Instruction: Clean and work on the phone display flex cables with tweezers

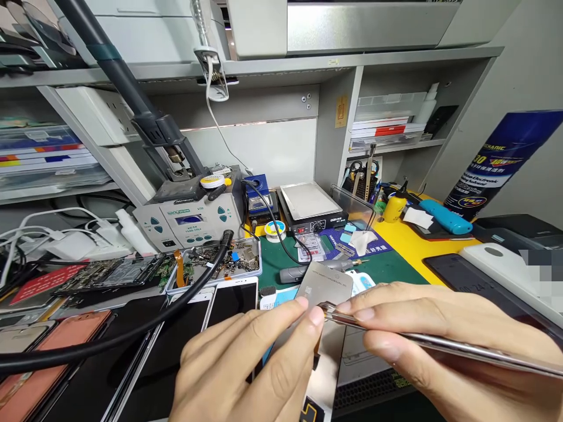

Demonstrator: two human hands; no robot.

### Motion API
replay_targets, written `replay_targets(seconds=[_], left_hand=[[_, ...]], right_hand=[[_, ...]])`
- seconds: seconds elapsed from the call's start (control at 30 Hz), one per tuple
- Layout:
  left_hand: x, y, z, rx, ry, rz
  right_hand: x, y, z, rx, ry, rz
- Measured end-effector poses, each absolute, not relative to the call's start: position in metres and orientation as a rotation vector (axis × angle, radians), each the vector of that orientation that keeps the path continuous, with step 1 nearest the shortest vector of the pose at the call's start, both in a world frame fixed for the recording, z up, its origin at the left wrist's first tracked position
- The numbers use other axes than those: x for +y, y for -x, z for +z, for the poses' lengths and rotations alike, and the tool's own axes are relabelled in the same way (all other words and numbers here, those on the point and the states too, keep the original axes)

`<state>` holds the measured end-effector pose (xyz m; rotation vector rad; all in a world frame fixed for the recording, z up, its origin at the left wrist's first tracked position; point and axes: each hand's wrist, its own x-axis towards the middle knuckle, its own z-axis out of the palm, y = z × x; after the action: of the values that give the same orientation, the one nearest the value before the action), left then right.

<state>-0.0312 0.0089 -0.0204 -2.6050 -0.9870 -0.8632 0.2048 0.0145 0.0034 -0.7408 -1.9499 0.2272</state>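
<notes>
My left hand is closed, index finger and thumb together on the end of a thin orange flex cable. My right hand grips slim metal tweezers, their tips touching close beside the left fingertips. Whatever lies exactly between tips and fingers is too small to make out. Beneath and behind both hands is a flat grey metal-backed panel with small print and a square code. My left fingers hide part of it.
Several phone screens lie at the left, crossed by a black hose. A tray of circuit boards, a soldering station and a hot plate stand behind. Rightward are a blue spray can, yellow bottle and dark phone.
</notes>
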Motion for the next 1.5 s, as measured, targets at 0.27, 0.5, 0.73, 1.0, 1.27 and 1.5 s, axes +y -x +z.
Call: replay_targets(seconds=[0.27, 0.5, 0.73, 1.0, 1.27, 1.5], left_hand=[[0.014, 0.037, -0.022, -0.850, 2.501, -0.863], [0.016, 0.042, -0.026, -0.811, 2.457, -0.814], [0.017, 0.024, -0.019, -0.984, 2.429, -1.076], [0.056, 0.051, 0.002, -1.971, 2.271, -1.424], [0.082, 0.073, -0.010, -2.310, 2.338, -1.079], [0.088, 0.075, -0.012, -2.415, 2.362, -1.016]], right_hand=[[0.017, -0.205, 0.008, -1.995, 0.654, 0.137], [0.016, -0.203, 0.008, -1.983, 0.668, 0.129], [0.016, -0.205, -0.001, -1.894, 0.745, 0.190], [0.024, -0.207, -0.013, -1.658, 1.017, 0.377], [0.027, -0.202, -0.006, -1.606, 1.087, 0.509], [0.032, -0.205, -0.009, -1.597, 1.055, 0.590]])
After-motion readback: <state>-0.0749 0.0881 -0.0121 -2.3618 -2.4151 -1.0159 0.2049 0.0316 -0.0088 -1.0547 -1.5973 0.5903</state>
